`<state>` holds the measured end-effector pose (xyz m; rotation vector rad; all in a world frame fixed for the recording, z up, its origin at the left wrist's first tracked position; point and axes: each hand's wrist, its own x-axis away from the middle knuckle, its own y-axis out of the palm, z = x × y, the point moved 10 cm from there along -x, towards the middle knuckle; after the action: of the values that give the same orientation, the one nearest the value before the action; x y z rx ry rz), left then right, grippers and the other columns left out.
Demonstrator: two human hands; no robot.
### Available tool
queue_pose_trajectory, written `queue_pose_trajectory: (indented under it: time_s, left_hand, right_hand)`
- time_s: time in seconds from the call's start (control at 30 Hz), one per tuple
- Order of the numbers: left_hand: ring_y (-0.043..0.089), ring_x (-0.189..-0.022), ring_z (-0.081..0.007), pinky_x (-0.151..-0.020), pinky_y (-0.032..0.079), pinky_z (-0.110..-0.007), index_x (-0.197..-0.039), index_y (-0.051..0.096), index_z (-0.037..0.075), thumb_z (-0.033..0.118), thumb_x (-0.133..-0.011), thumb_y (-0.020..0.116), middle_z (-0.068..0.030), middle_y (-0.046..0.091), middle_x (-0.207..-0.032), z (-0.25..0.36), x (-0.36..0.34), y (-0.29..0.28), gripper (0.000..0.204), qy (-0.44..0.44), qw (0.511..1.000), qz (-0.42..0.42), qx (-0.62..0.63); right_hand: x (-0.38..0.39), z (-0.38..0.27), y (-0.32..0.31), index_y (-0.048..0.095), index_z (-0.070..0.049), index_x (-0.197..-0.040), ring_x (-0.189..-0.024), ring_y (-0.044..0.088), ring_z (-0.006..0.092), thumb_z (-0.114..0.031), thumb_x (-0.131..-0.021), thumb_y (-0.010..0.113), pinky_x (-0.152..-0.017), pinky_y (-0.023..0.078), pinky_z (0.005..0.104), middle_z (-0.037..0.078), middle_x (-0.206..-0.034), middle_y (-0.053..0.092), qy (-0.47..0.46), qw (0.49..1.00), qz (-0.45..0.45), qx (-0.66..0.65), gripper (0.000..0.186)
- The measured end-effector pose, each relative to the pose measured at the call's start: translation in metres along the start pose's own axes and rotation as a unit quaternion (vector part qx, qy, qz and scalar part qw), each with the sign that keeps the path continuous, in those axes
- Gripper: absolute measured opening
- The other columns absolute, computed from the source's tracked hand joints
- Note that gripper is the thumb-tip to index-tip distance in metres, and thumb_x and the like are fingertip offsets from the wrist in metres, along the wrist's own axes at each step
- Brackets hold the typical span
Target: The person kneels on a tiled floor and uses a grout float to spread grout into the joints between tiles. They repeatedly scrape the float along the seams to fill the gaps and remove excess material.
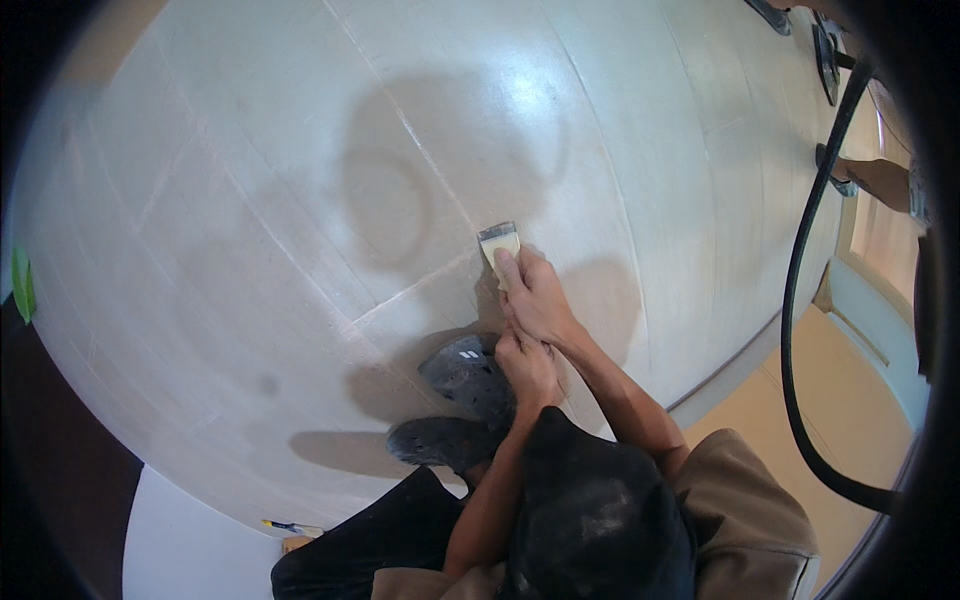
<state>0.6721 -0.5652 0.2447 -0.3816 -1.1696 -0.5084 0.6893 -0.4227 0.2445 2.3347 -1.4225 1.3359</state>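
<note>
My right hand point(540, 300) is closed round the cream handle of a flat scraper point(500, 242), with the thumb lying along it. The scraper's metal blade touches the pale plank-patterned floor point(300, 180), close to where two seams meet. My left hand point(527, 372) is closed just below the right one, against its wrist. Whatever lies inside the left fingers, perhaps the handle's end, is hidden. To the left of my hands are my dark, dusty shoes point(465, 380).
A thick black cable or hose point(795, 300) curves down the right side. Another person's leg point(878, 185) and feet stand at the upper right. A tool with a yellow tip point(285, 525) lies at the lower left. A green leaf-shaped thing point(22, 285) is at the far left.
</note>
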Motion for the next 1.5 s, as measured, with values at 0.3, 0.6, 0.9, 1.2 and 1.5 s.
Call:
queue_pose_trajectory:
  time_s: [0.3,0.6,0.9,1.2,1.5]
  left_hand:
    - [0.051,-0.062,-0.0104,-0.052,0.04,-0.031,-0.098,0.064,-0.009,0.035,-0.107,0.047,-0.0052,0.059,-0.069,0.003,-0.002,-0.001,0.049,0.035,0.998,-0.027,-0.044]
    - [0.067,-0.079,-0.0456,-0.07,0.048,-0.049,-0.101,0.062,-0.016,0.03,-0.103,0.046,-0.0362,0.064,-0.086,0.049,-0.025,0.004,0.049,0.134,0.972,-0.034,-0.192]
    - [0.061,-0.062,-0.0192,-0.055,0.045,-0.039,-0.093,0.06,-0.016,0.03,-0.104,0.047,-0.0161,0.065,-0.074,0.141,-0.054,0.029,0.049,0.157,0.974,-0.086,-0.14]
    - [0.063,-0.066,-0.023,-0.064,0.049,-0.039,-0.089,0.068,-0.004,0.049,-0.103,0.048,-0.0145,0.068,-0.077,0.158,-0.071,-0.033,0.058,0.088,0.933,-0.111,-0.331]
    - [0.07,-0.085,-0.0393,-0.076,0.055,-0.049,-0.099,0.068,0.002,0.039,-0.093,0.064,-0.0213,0.071,-0.086,0.441,-0.037,-0.163,0.038,0.369,0.582,0.107,-0.717]
  right_hand:
    - [0.0,-0.011,0.0,0.06,0.012,-0.088,-0.081,0.06,0.0515,-0.03,-0.103,0.047,-0.075,0.046,0.0542,0.035,-0.084,0.061,-0.047,0.996,0.034,0.063,0.046]
    - [-0.02,-0.042,-0.003,0.061,0.011,-0.084,-0.075,0.063,0.0489,-0.035,-0.102,0.048,-0.073,0.049,0.051,0.035,-0.078,0.061,-0.101,0.985,0.091,0.11,0.052]
    - [-0.069,-0.112,0.005,0.062,0.013,-0.08,-0.082,0.063,0.0521,-0.034,-0.101,0.051,-0.076,0.048,0.0535,0.038,-0.082,0.061,-0.115,0.98,0.12,0.11,0.052]
    - [-0.061,-0.111,0.048,0.063,0.013,-0.079,-0.079,0.065,0.0524,-0.03,-0.099,0.052,-0.074,0.051,0.0552,0.037,-0.076,0.062,-0.096,0.979,0.133,0.118,0.048]
    - [-0.191,-0.239,0.118,0.065,0.008,-0.076,-0.063,0.071,0.0378,-0.028,-0.096,0.054,-0.068,0.058,0.0458,0.022,-0.065,0.067,-0.194,0.961,0.096,0.172,0.042]
